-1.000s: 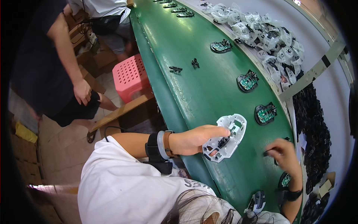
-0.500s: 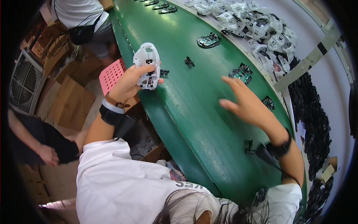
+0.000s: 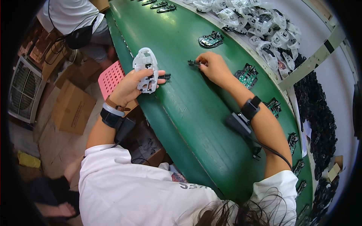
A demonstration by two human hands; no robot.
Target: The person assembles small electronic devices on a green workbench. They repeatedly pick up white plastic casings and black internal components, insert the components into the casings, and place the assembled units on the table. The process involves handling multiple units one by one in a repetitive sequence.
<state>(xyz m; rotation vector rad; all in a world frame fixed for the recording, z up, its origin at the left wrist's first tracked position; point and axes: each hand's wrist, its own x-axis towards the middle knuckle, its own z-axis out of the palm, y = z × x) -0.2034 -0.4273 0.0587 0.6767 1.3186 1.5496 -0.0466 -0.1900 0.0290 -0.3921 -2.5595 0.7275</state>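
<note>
In my left hand (image 3: 132, 83) is a white plastic mouse shell (image 3: 145, 60), tilted upright, with the thumb across its inner face and fingers behind it. A small black plastic part (image 3: 166, 76) shows beside those fingertips; whether they touch it I cannot tell. My right hand (image 3: 214, 67) is closed in a pinch on another small black plastic part (image 3: 194, 63), low over the green work surface (image 3: 188, 109). Right of that hand lies a mouse base with a green circuit board (image 3: 247, 76), and a similar mouse base (image 3: 211, 39) lies farther off.
Several more mouse bases (image 3: 166, 8) line the far end and right edge. White shells (image 3: 260, 22) are heaped at the far right, above a long pile of black parts (image 3: 315, 109). On the left are a pink perforated stool (image 3: 110, 80), a cardboard box (image 3: 73, 105) and a co-worker (image 3: 77, 22).
My right hand has moved left and away from me and closed on the small black part. My left hand still holds the shell. A person at lower left has shifted nearer the bottom edge.
</note>
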